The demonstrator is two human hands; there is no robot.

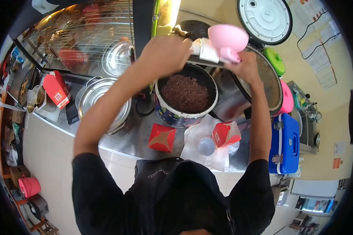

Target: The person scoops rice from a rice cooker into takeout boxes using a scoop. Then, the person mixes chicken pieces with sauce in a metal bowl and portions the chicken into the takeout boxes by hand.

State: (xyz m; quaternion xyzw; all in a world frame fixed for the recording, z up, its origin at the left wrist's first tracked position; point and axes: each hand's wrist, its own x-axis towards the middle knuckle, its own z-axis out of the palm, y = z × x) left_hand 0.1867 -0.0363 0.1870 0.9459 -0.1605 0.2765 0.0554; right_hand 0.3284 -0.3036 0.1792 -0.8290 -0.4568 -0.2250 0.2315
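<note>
Head view: pink scoop [228, 37] juts forward from right hand [246, 67].

Bright; left hand [169, 51] motion-blurred; edges warped, black

We wear a black top [196, 192] with short, loose sleeves [93, 176] that leave our forearms [261, 121] bare. A pale mark [157, 173], too small to read, sits on dark cloth at our left front.

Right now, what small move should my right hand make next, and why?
Probably the right hand should bring the pink scoop toward the pot: this stands open with dark grains exposed, and the hand appears to hold the scoop just beyond it.
</note>
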